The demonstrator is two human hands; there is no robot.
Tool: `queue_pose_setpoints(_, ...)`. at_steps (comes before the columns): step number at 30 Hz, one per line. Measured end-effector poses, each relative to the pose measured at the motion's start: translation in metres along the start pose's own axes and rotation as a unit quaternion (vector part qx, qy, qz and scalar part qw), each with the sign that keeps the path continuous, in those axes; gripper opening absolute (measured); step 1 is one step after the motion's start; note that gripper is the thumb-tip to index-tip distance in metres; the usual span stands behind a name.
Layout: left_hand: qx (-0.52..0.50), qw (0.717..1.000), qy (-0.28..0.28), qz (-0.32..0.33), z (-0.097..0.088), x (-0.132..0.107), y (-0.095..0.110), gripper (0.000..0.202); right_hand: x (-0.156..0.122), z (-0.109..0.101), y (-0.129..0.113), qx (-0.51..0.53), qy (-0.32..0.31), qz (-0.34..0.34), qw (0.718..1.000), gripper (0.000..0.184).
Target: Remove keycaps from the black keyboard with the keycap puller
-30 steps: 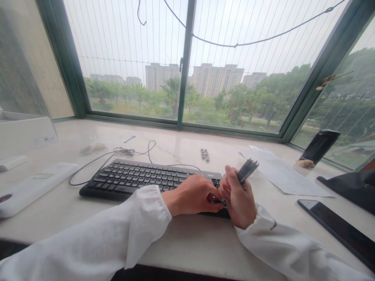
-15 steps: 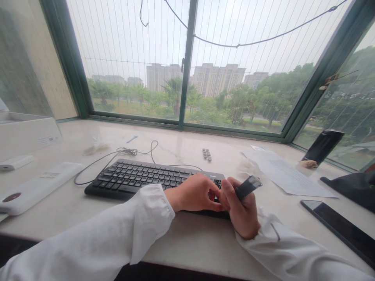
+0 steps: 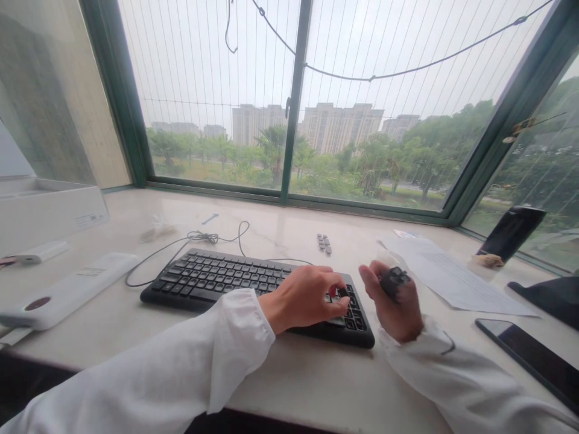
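Note:
My left hand (image 3: 301, 298) rests over the right part of a black keyboard (image 3: 181, 289). Its thumb and index finger curl toward each other in a pinch; whatever may be between the tips is too small to name. To the right of the keyboard, my right hand (image 3: 395, 307) is raised, its fingers wrapped round a small black hand tool (image 3: 394, 280). Motion blurs the tool's end, so its exact kind is unclear. Beyond the keyboard several loose grey keycaps (image 3: 324, 243) lie in a small cluster.
The keyboard's cable (image 3: 203, 237) coils behind it. At left are a white box (image 3: 49, 211) and a long white device (image 3: 76, 289). Printed paper (image 3: 447, 271), a phone (image 3: 529, 355) and a dark upright object (image 3: 511, 232) occupy the right. A window (image 3: 217, 138) stands behind.
My right hand has moved right, away from my left hand, and turned with the black tool still in it. More of the keyboard's right end shows now. My left hand stays over the keys.

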State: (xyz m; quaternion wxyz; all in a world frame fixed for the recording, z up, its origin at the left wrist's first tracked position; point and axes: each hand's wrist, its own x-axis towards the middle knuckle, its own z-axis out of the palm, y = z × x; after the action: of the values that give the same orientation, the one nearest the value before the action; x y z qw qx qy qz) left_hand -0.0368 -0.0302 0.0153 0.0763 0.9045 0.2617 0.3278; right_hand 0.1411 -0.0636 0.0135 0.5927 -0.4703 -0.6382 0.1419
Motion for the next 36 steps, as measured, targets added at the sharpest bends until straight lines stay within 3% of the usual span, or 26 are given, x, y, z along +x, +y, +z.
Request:
queue_pose_setpoints(4, 0.058, 0.997, 0.03, -0.036, -0.009, 0.002, -0.003, 0.019, 0.016, 0.003, 0.01, -0.127, -0.08, -0.059, 0.987, 0.044)
queue_pose_setpoints(9, 0.065, 0.996, 0.036, -0.038, -0.005, 0.002, -0.008, 0.013, 0.015, 0.009, 0.018, -0.113, -0.183, -0.038, 0.976, 0.037)
queue_pose_setpoints(17, 0.043, 0.998, 0.052, -0.02, 0.0, 0.002, -0.015, 0.01, 0.017, 0.01, 0.024, -0.115, -0.2, -0.042, 0.972, 0.03)
queue_pose_setpoints(24, -0.008, 0.996, 0.088, -0.028, -0.001, 0.003, -0.02, 0.01, 0.019, 0.007, 0.028, -0.149, -0.2, -0.055, 0.967, 0.04)
queue_pose_setpoints(36, 0.043, 0.997, 0.056, -0.034, -0.001, 0.002, -0.023, 0.013, 0.021, 0.008, 0.031, -0.176, -0.215, -0.054, 0.959, 0.043)
